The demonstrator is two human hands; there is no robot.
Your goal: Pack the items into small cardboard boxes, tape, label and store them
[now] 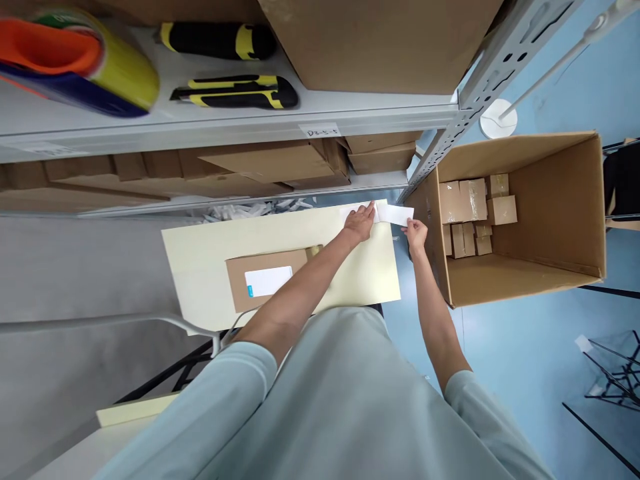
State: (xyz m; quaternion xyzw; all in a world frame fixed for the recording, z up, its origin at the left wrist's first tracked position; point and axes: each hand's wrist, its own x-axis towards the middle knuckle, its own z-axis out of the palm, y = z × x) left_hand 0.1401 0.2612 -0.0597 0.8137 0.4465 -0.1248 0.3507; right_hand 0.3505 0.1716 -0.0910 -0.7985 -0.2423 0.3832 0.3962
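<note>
Near the far right corner of a cream board [210, 250], my left hand [359, 224] lies with its fingers stretched out, pressing on a white paper strip. My right hand [416, 236] pinches the free end of that white paper strip [397, 215], which juts past the board's right edge. Whether the strip carries print I cannot tell. A closed brown cardboard box [235, 280] rests on the board under my left forearm, which covers part of it. On the box sits a white label [269, 281] with a small blue mark.
A large open carton [525, 277] stands at the right, holding several small taped boxes [463, 201]. Ahead runs a metal shelf [225, 121] with two utility knives [235, 92] [220, 41] and tape rolls [127, 77]. Paper scraps [240, 211] lie behind the board.
</note>
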